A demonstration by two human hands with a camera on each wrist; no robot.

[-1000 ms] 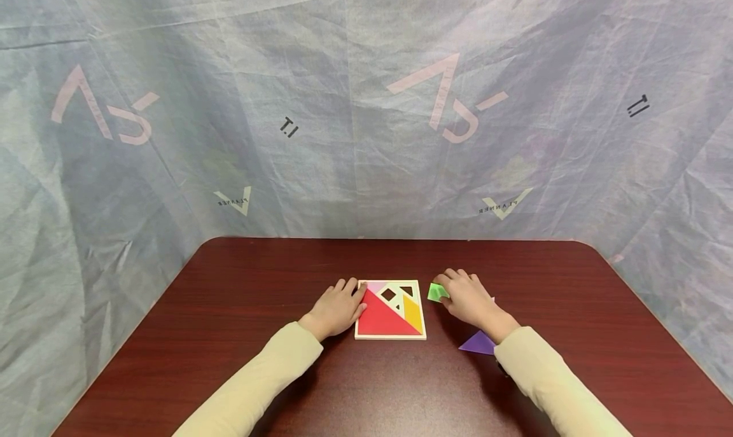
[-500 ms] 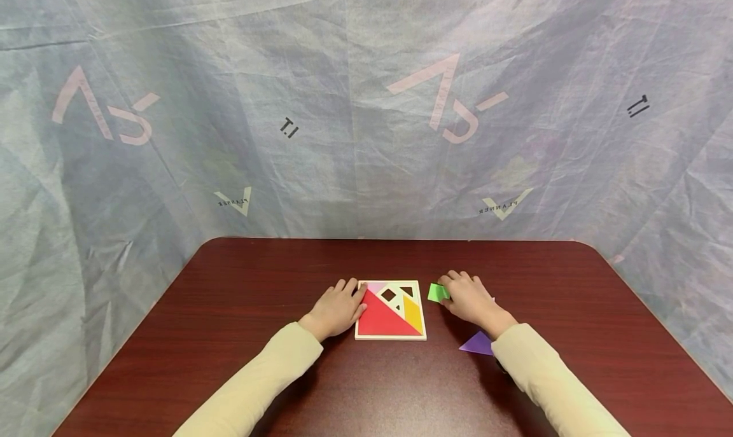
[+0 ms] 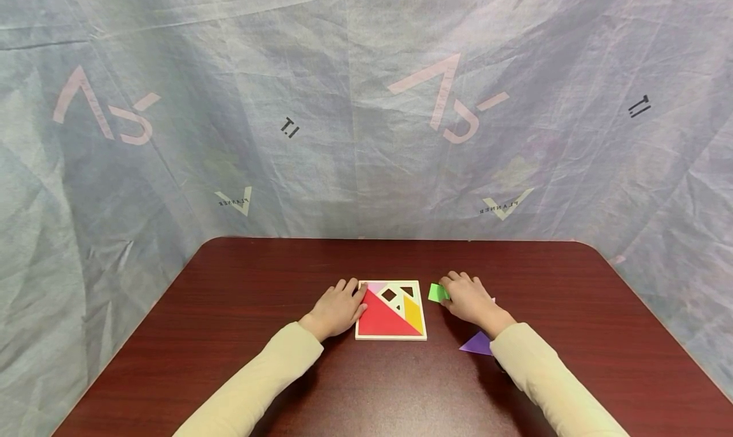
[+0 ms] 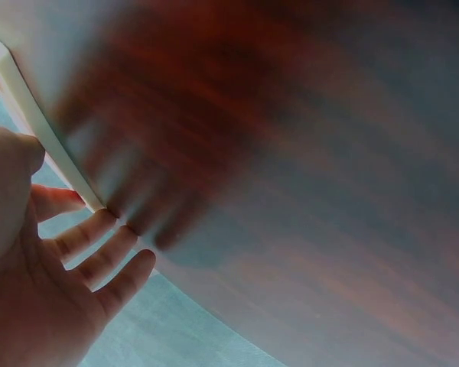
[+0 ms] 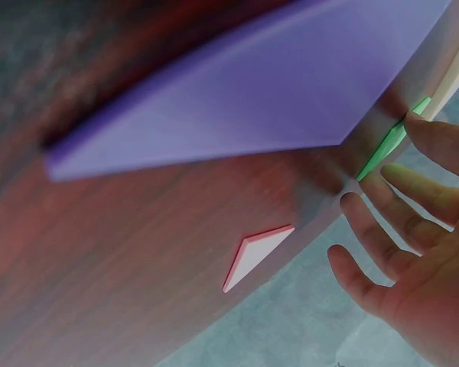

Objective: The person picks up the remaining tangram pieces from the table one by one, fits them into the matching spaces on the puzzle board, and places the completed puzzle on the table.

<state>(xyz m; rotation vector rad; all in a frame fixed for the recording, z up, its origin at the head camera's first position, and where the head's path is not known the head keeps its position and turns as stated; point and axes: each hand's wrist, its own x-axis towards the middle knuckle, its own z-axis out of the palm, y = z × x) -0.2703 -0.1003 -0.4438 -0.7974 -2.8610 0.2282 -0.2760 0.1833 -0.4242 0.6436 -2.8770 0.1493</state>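
Observation:
A square white-framed tangram board [image 3: 390, 337] lies on the table, holding a red triangle [image 3: 383, 316], a yellow parallelogram [image 3: 413, 313] and a partly covered pink piece [image 3: 376, 286]. Dark cut-outs show at its upper right. My left hand [image 3: 338, 306] rests at the board's left edge, fingers extended; in the left wrist view the fingertips touch the board's side near a corner. My right hand [image 3: 469, 300] has thumb and fingers at opposite edges of a green square tangram piece [image 3: 436, 292], right of the board. The hand covers part of that piece.
A purple triangle [image 3: 478, 343] lies near my right wrist, partly under the sleeve in the head view. A small pink triangle [image 5: 258, 254] lies beyond it in the right wrist view. The dark red tabletop [image 3: 258, 284] ends at a grey cloth backdrop [image 3: 355, 138].
My right hand has shifted slightly right, so more of the green square shows, its surface now evenly lit. My left hand and the board have stayed where they were.

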